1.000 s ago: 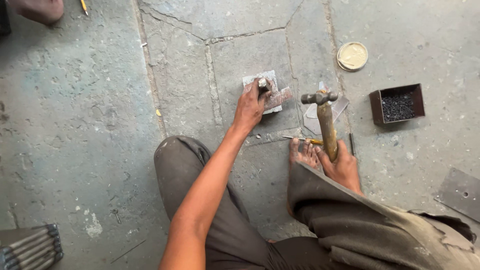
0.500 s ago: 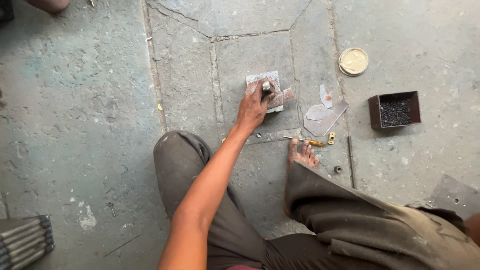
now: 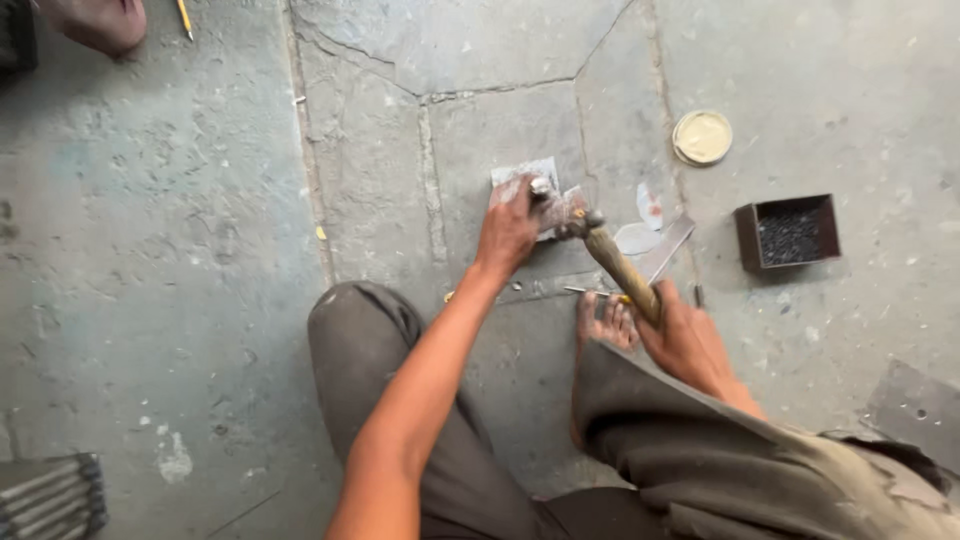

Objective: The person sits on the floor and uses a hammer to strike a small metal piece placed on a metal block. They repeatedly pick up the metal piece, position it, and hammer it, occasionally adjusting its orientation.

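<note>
Hands: two; left hand (image 3: 508, 228) presses one metal sheet piece (image 3: 527, 178) flat on stone floor (image 3: 200, 250).
Hammers: one hammer (image 3: 612, 258), gripped by right hand (image 3: 688, 342), head over sheet.
Lids: one round lid (image 3: 702, 137).
Boxes: one box of nails (image 3: 788, 232), far right.

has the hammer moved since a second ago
Yes. The hammer in the right hand has swung down and leftward, its head now at the metal sheet under the left hand.

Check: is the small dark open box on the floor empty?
No. The dark box to the right of the right hand and its hammer holds a heap of small dark pieces.
</note>
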